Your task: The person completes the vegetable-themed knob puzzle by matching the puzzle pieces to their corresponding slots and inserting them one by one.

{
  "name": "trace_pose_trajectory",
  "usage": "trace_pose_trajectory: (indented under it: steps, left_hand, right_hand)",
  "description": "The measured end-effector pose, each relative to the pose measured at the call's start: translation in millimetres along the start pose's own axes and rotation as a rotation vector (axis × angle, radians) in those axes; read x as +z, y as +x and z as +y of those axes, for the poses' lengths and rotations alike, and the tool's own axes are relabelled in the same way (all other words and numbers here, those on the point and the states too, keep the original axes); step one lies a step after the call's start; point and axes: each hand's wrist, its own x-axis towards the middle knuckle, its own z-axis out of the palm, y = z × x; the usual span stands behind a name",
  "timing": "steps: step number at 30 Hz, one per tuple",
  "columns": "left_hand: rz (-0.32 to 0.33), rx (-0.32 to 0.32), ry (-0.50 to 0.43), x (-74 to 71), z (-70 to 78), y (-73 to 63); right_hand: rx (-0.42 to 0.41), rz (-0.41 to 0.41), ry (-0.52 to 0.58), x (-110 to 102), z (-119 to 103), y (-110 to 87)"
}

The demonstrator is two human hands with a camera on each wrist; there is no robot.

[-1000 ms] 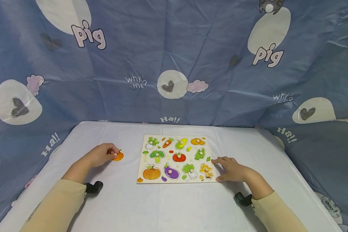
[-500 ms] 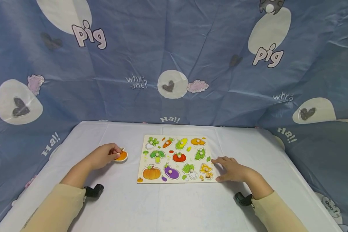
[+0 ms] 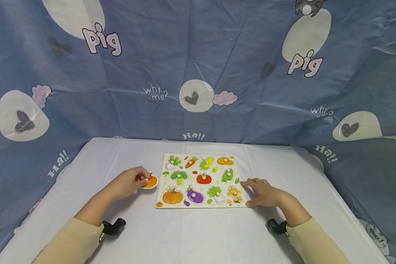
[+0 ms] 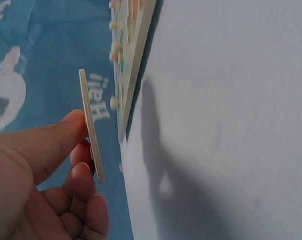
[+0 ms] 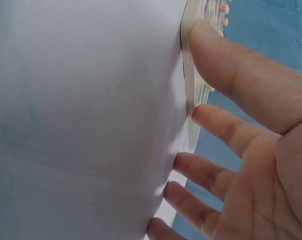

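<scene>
My left hand (image 3: 128, 181) pinches an orange pumpkin puzzle piece (image 3: 151, 181) between thumb and fingers, just left of the puzzle board. Seen edge-on in the left wrist view, the piece (image 4: 92, 130) is a thin wooden slab held above the cloth. The pale wooden vegetable board (image 3: 191, 184) lies flat, with a printed pumpkin spot (image 3: 172, 197) without a knob at its near left. My right hand (image 3: 264, 193) rests at the board's right edge; in the right wrist view its thumb and index finger touch the board's side (image 5: 190, 75), the other fingers spread on the cloth.
Several knobbed vegetable pieces sit in the board, among them a tomato (image 3: 204, 179), an eggplant (image 3: 195, 196) and a broccoli (image 3: 179, 177). White cloth (image 3: 198, 234) covers the table. A blue printed curtain (image 3: 250, 121) stands behind and at both sides.
My left hand has carried the pumpkin piece to the right, from the open cloth to close beside the board's left edge. My right hand and the board have stayed in place.
</scene>
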Motion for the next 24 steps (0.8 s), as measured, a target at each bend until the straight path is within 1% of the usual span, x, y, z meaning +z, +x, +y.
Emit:
trace_pose_trajectory:
  steps: [7, 14, 21, 24]
  left_hand:
    - [-0.030, 0.011, -0.027, 17.7, 15.5, -2.1]
    - [-0.031, -0.002, -0.022, 35.9, 26.5, -1.1]
    - [-0.045, -0.001, -0.019, 47.9, 37.3, -1.5]
    - [-0.050, -0.001, -0.020, 52.9, 40.6, -0.8]
  right_hand:
    - [-0.009, 0.002, 0.001, 0, 1, 0.0]
    - [0.011, 0.000, -0.002, 0, 1, 1.5]
    - [-0.006, 0.001, 0.001, 0, 3, 1.9]
    - [-0.001, -0.003, 0.004, 1, 3, 2.7]
